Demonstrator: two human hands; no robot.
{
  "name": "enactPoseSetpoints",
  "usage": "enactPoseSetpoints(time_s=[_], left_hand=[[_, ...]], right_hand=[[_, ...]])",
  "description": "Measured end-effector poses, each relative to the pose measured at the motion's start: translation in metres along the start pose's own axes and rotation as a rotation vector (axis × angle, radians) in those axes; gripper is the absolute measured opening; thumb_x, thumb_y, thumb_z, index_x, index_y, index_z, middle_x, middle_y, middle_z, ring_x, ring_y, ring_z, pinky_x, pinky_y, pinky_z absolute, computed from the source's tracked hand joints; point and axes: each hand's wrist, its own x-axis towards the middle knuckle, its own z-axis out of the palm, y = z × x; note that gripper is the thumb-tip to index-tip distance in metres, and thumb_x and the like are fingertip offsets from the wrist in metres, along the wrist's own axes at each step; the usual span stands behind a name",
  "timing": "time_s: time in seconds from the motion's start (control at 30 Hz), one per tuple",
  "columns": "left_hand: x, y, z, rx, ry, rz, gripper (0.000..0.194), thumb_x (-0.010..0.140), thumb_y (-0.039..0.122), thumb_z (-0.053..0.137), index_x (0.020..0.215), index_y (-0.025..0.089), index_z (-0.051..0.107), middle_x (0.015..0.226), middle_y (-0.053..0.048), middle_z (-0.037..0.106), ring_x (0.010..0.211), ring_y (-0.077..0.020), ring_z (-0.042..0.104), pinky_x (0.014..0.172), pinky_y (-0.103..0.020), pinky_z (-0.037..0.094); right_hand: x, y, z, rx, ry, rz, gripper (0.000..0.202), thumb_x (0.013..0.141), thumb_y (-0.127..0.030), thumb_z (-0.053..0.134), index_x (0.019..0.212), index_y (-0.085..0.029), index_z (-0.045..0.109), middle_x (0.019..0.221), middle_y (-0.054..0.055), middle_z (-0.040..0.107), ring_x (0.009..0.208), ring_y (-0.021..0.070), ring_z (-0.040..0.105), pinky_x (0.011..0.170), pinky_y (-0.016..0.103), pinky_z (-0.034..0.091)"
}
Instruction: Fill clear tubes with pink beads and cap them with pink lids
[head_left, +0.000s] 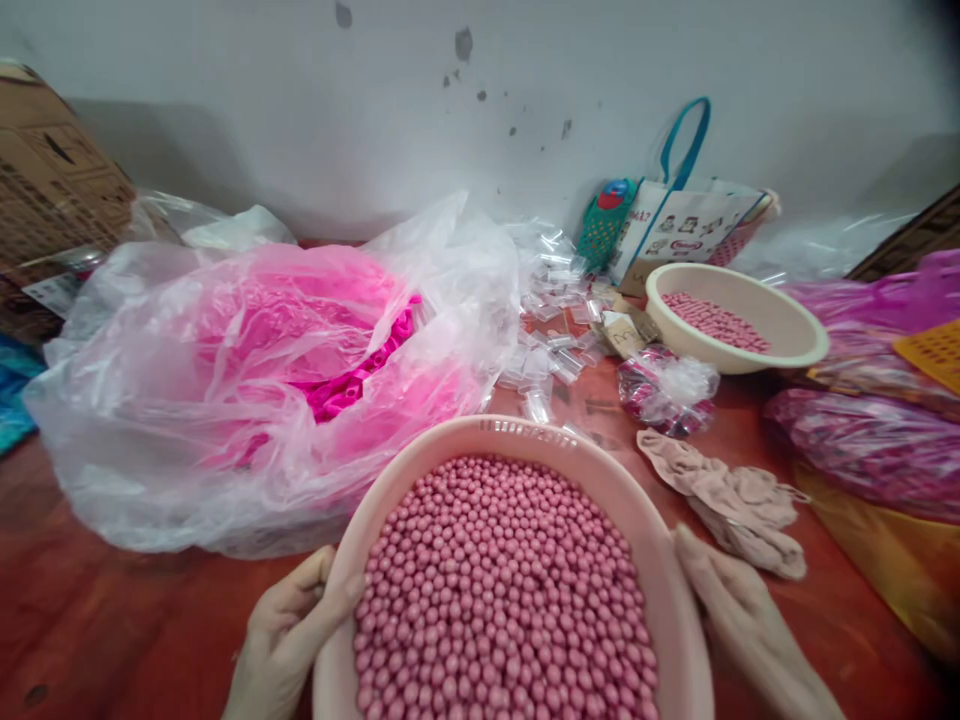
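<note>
A pale pink basin [517,432] full of small round pink beads [502,590] fills the bottom middle of the head view. My left hand [289,635] grips its left side, the thumb over the rim and the fingers curled outside. On the opposite side, my right hand [739,615] holds the basin with the thumb at the rim; its other fingers are partly hidden behind the wall. The near edge of the basin runs out of the picture. A crumpled beige cloth [727,495] lies just beyond my right hand.
A clear plastic bag [150,470] with bright pink contents spreads at left. Small clear packets [551,355] lie scattered behind the basin. A cream bowl [806,325] with pink beads, a knotted bag [667,390], a tote bag [675,235] and filled purple bags [870,440] stand at right.
</note>
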Motion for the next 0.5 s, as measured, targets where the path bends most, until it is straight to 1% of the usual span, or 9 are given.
enactPoseSetpoints(time_s=[0.03,0.07,0.13,0.2,0.23,0.27,0.37,0.43,0.5], left_hand=[[0.003,0.004,-0.004,0.159,0.034,0.08,0.021,0.073,0.04,0.065,0.072,0.019,0.06,0.065,0.002,0.06,0.061,-0.0171,0.057,0.057,-0.024,0.047],[0.007,0.009,-0.009,0.329,0.09,0.177,0.02,0.076,0.039,0.062,0.075,0.019,0.061,0.065,0.001,0.061,0.06,-0.0168,0.057,0.056,-0.023,0.046],[0.012,0.026,-0.015,0.619,0.254,0.429,0.018,0.08,0.037,0.059,0.084,0.02,0.064,0.071,0.0,0.066,0.06,-0.0166,0.059,0.06,-0.025,0.046],[0.019,0.051,-0.011,0.769,0.354,0.708,0.019,0.08,0.033,0.059,0.091,0.02,0.066,0.083,-0.002,0.07,0.067,-0.0171,0.062,0.069,-0.026,0.046],[0.023,0.066,-0.005,0.799,0.331,0.811,0.018,0.081,0.032,0.059,0.092,0.019,0.066,0.086,-0.002,0.07,0.072,-0.0176,0.063,0.073,-0.026,0.046],[0.03,0.082,0.005,0.802,0.258,0.873,0.017,0.083,0.031,0.057,0.092,0.02,0.066,0.086,-0.001,0.07,0.074,-0.0168,0.064,0.073,-0.025,0.046],[0.066,0.124,0.047,0.833,-0.057,0.871,0.024,0.091,0.028,0.046,0.094,0.015,0.066,0.091,-0.003,0.07,0.082,-0.0164,0.064,0.074,-0.024,0.047],[0.102,0.14,0.079,0.96,-0.353,0.824,0.031,0.095,0.026,0.036,0.105,0.014,0.063,0.102,-0.005,0.069,0.091,-0.0171,0.063,0.081,-0.026,0.047],[0.141,0.143,0.107,1.041,-0.556,0.779,0.027,0.094,0.022,0.04,0.102,0.015,0.065,0.098,-0.002,0.069,0.089,-0.0163,0.063,0.08,-0.026,0.049]], right_hand=[[0.012,-0.003,-0.005,-0.09,0.016,-0.06,0.048,0.089,-0.052,0.038,0.101,-0.017,0.069,0.086,0.01,0.071,0.083,0.0287,0.067,0.067,0.035,0.056],[0.024,-0.005,-0.01,-0.216,0.051,-0.178,0.043,0.09,-0.047,0.038,0.107,-0.018,0.066,0.091,0.01,0.071,0.087,0.0285,0.067,0.07,0.036,0.056],[0.047,-0.008,-0.016,-0.532,0.035,-0.443,0.038,0.088,-0.04,0.048,0.118,-0.021,0.059,0.108,0.012,0.066,0.099,0.0288,0.063,0.078,0.038,0.054],[0.068,-0.01,-0.013,-0.628,0.001,-0.539,0.035,0.087,-0.035,0.055,0.12,-0.024,0.056,0.119,0.011,0.06,0.106,0.026,0.059,0.085,0.039,0.051],[0.076,-0.011,-0.009,-0.65,-0.017,-0.563,0.033,0.088,-0.034,0.056,0.119,-0.024,0.056,0.122,0.01,0.057,0.107,0.0241,0.058,0.086,0.039,0.05],[0.084,-0.012,-0.004,-0.661,-0.031,-0.577,0.03,0.089,-0.033,0.056,0.117,-0.024,0.056,0.123,0.009,0.056,0.106,0.0222,0.057,0.086,0.039,0.049],[0.105,-0.014,0.012,-0.731,-0.062,-0.625,0.027,0.091,-0.031,0.054,0.116,-0.021,0.055,0.121,0.007,0.055,0.102,0.0201,0.058,0.084,0.039,0.05],[0.118,-0.014,0.02,-0.785,-0.081,-0.647,0.03,0.091,-0.031,0.054,0.118,-0.019,0.054,0.121,0.008,0.055,0.101,0.021,0.058,0.084,0.041,0.05],[0.13,-0.014,0.027,-0.841,-0.103,-0.659,0.032,0.09,-0.031,0.055,0.119,-0.018,0.053,0.121,0.008,0.055,0.102,0.0217,0.058,0.084,0.042,0.05]])
